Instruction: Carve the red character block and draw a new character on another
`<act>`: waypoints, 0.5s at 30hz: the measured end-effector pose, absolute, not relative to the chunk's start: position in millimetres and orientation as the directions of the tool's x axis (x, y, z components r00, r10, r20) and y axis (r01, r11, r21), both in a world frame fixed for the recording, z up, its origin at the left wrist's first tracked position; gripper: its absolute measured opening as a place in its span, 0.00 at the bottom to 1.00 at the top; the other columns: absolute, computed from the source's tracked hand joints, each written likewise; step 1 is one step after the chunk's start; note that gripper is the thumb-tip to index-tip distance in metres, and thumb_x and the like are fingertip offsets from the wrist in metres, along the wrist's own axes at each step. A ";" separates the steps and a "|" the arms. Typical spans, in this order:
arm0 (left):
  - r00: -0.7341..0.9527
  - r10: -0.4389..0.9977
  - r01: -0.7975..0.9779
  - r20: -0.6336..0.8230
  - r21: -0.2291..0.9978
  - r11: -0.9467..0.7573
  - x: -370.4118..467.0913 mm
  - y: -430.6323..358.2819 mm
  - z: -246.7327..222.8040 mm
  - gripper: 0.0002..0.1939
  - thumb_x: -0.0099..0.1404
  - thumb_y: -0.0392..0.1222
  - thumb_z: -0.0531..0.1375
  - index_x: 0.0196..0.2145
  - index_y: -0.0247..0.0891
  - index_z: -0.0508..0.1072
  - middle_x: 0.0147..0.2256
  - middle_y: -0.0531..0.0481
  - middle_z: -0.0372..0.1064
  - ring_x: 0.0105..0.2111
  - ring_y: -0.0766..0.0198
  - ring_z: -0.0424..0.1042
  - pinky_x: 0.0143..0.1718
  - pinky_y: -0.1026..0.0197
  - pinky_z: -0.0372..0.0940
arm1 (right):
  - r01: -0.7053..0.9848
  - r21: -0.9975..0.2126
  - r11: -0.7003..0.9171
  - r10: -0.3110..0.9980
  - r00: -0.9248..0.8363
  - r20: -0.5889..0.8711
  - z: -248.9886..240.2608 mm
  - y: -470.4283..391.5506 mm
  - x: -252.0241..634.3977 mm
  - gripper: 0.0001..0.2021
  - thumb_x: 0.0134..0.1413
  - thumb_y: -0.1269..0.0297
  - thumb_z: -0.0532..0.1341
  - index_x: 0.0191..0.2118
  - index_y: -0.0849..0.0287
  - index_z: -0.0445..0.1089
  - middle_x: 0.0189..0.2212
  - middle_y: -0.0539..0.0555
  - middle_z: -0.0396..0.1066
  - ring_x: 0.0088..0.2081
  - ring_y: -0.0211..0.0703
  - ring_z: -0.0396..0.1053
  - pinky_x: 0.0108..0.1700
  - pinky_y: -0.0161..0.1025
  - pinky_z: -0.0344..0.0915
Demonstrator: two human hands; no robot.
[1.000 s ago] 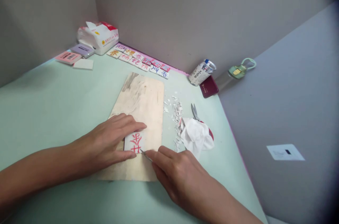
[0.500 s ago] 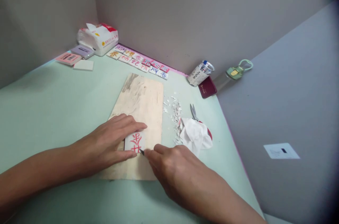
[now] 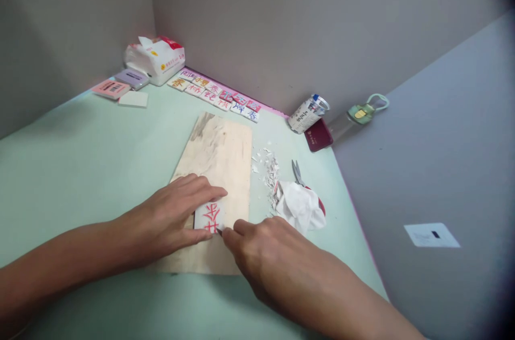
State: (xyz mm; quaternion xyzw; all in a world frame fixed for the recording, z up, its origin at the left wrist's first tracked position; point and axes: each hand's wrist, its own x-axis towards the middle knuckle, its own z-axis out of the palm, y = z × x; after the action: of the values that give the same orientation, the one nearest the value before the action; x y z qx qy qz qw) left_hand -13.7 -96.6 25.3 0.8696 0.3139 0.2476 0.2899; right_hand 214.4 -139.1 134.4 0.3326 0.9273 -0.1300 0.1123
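Observation:
A small white square block (image 3: 206,215) with a red Chinese character lies on a wooden board (image 3: 225,152). My left hand (image 3: 181,216) grips the block between thumb and fingers, pinning it to the board. In my right hand (image 3: 257,249) is a carving knife (image 3: 219,231); only its dark pointed tip shows, touching the block's near right corner by the red strokes. The handle is hidden inside my closed fingers.
Pale shavings (image 3: 271,171), a crumpled white tissue (image 3: 300,206) and scissors (image 3: 296,172) lie right of the board. Farther back are several lettered tiles (image 3: 209,96), a tissue pack (image 3: 161,61), a can (image 3: 308,115), a maroon booklet (image 3: 319,135) and a bottle (image 3: 354,117).
The whole view has shifted slightly, so everything sits a little farther right. Both hands keep their grips, with the knife tip still at the same corner of the block.

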 end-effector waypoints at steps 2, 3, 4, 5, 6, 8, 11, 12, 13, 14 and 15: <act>0.679 0.690 0.403 0.249 0.659 -0.635 -13.9 -96.5 24.7 0.26 0.69 0.43 0.65 0.62 0.47 0.63 0.49 0.50 0.68 0.49 0.55 0.66 0.52 0.54 0.60 | 0.640 -0.116 0.760 0.583 -0.749 -0.314 136.3 -140.6 211.7 0.10 0.56 0.84 0.59 0.36 0.60 0.70 0.28 0.49 0.74 0.23 0.37 0.65 0.27 0.39 0.54; 0.678 0.692 0.406 0.247 0.659 -0.633 -14.0 -96.6 24.4 0.26 0.69 0.43 0.65 0.62 0.47 0.63 0.49 0.50 0.68 0.49 0.55 0.66 0.52 0.54 0.61 | 0.633 -0.090 0.769 0.581 -0.750 -0.317 136.9 -141.8 210.7 0.11 0.55 0.84 0.60 0.36 0.61 0.70 0.28 0.49 0.73 0.22 0.37 0.65 0.26 0.39 0.53; 0.677 0.695 0.410 0.243 0.660 -0.630 -14.1 -96.7 24.2 0.26 0.69 0.43 0.65 0.62 0.48 0.63 0.49 0.50 0.68 0.49 0.55 0.66 0.53 0.54 0.61 | 0.627 -0.066 0.776 0.580 -0.751 -0.316 137.3 -143.2 210.0 0.11 0.55 0.84 0.60 0.37 0.61 0.70 0.28 0.50 0.73 0.22 0.38 0.64 0.25 0.39 0.51; 0.676 0.697 0.413 0.238 0.660 -0.627 -14.2 -96.9 24.1 0.26 0.69 0.43 0.65 0.62 0.48 0.63 0.50 0.50 0.67 0.49 0.55 0.66 0.53 0.54 0.61 | 0.623 -0.051 0.781 0.579 -0.752 -0.315 137.4 -144.9 209.8 0.11 0.54 0.84 0.61 0.38 0.61 0.69 0.27 0.49 0.72 0.22 0.38 0.64 0.24 0.40 0.50; 0.676 0.699 0.417 0.233 0.662 -0.623 -14.2 -97.0 24.1 0.26 0.69 0.43 0.65 0.62 0.48 0.63 0.50 0.50 0.67 0.49 0.55 0.66 0.53 0.54 0.61 | 0.625 -0.040 0.780 0.584 -0.749 -0.313 137.2 -146.7 209.9 0.12 0.54 0.85 0.61 0.38 0.61 0.69 0.27 0.49 0.71 0.21 0.38 0.63 0.24 0.40 0.50; 0.675 0.702 0.418 0.227 0.667 -0.617 -14.3 -97.2 24.5 0.26 0.69 0.43 0.65 0.62 0.48 0.63 0.50 0.50 0.68 0.50 0.54 0.66 0.53 0.54 0.61 | 0.629 -0.039 0.777 0.589 -0.747 -0.308 135.6 -150.2 211.4 0.13 0.54 0.85 0.60 0.40 0.61 0.69 0.28 0.49 0.70 0.21 0.39 0.62 0.24 0.40 0.50; 0.672 0.709 0.422 0.213 0.676 -0.604 -14.3 -97.1 25.4 0.26 0.69 0.42 0.65 0.61 0.48 0.64 0.49 0.50 0.68 0.50 0.54 0.66 0.53 0.55 0.61 | 0.659 -0.048 0.750 0.617 -0.724 -0.309 130.5 -153.9 217.2 0.14 0.56 0.85 0.59 0.44 0.61 0.68 0.31 0.50 0.71 0.23 0.39 0.62 0.25 0.41 0.50; 0.672 0.710 0.424 0.211 0.677 -0.602 -14.2 -97.0 25.7 0.25 0.69 0.42 0.65 0.61 0.48 0.64 0.49 0.50 0.68 0.50 0.54 0.66 0.52 0.55 0.61 | 0.679 -0.064 0.732 0.631 -0.710 -0.311 128.6 -154.3 220.3 0.14 0.58 0.85 0.58 0.44 0.60 0.68 0.32 0.50 0.71 0.23 0.39 0.62 0.25 0.41 0.50; 0.672 0.710 0.426 0.209 0.676 -0.602 -14.1 -97.0 26.0 0.25 0.68 0.42 0.65 0.61 0.48 0.64 0.49 0.51 0.68 0.49 0.54 0.66 0.52 0.55 0.61 | 0.699 -0.095 0.709 0.646 -0.697 -0.311 126.8 -154.4 224.0 0.13 0.60 0.84 0.57 0.44 0.59 0.68 0.32 0.49 0.71 0.23 0.39 0.63 0.27 0.41 0.51; 0.672 0.710 0.425 0.213 0.673 -0.604 -14.0 -97.0 26.2 0.25 0.68 0.42 0.65 0.61 0.48 0.64 0.49 0.51 0.68 0.49 0.55 0.66 0.52 0.55 0.61 | 0.717 -0.136 0.683 0.658 -0.686 -0.310 125.4 -154.1 228.2 0.12 0.63 0.83 0.56 0.44 0.58 0.68 0.33 0.49 0.71 0.24 0.38 0.63 0.28 0.40 0.52; 0.671 0.708 0.423 0.220 0.670 -0.610 -13.8 -97.0 26.5 0.25 0.68 0.42 0.65 0.61 0.48 0.64 0.48 0.51 0.68 0.49 0.55 0.66 0.52 0.55 0.61 | 0.729 -0.185 0.659 0.666 -0.680 -0.307 124.5 -153.5 232.6 0.11 0.66 0.81 0.56 0.45 0.57 0.69 0.33 0.49 0.71 0.26 0.38 0.64 0.30 0.40 0.53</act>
State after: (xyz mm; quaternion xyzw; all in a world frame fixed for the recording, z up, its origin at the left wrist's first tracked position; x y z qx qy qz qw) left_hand -13.8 -97.0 26.5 0.8646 0.3269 0.2396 0.2969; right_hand 232.6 -153.5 124.5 0.3857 0.9045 -0.1476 0.1067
